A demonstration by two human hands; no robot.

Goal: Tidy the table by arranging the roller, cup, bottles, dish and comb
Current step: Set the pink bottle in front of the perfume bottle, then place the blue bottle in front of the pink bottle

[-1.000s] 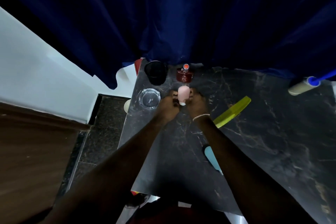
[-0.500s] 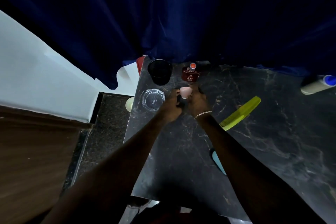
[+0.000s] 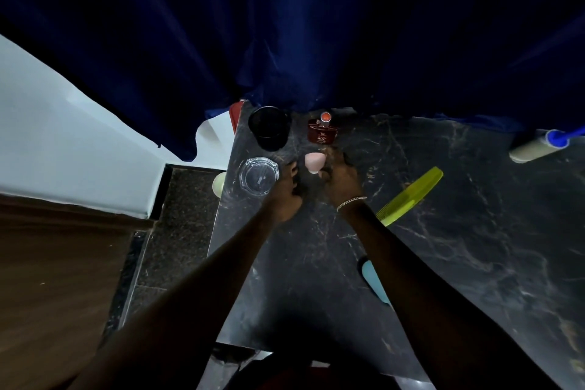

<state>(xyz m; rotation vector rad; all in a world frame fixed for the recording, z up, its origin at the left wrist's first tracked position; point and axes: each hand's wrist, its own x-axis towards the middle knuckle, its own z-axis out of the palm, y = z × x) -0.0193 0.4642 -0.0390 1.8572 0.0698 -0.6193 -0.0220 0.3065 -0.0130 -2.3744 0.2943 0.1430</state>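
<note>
A small pink bottle (image 3: 312, 161) stands in front of a dark red bottle with an orange cap (image 3: 322, 133). My right hand (image 3: 341, 177) grips the pink bottle at its lower right side. My left hand (image 3: 286, 188) sits just left of it across a narrow gap, fingers loosely curled and holding nothing. A black cup (image 3: 269, 128) stands at the far left corner, with a clear glass dish (image 3: 259, 175) in front of it. A yellow-green comb (image 3: 411, 195) lies to the right. The roller (image 3: 538, 146), with its blue handle, lies at the far right.
The dark marble table (image 3: 474, 247) ends at its left edge near the dish, with a drop to the floor. A blue curtain (image 3: 285, 41) hangs along the back. A light blue object (image 3: 375, 282) lies partly under my right forearm.
The pink bottle has moved a little back towards the red bottle. My left hand has come off it, while my right hand stays on it.
</note>
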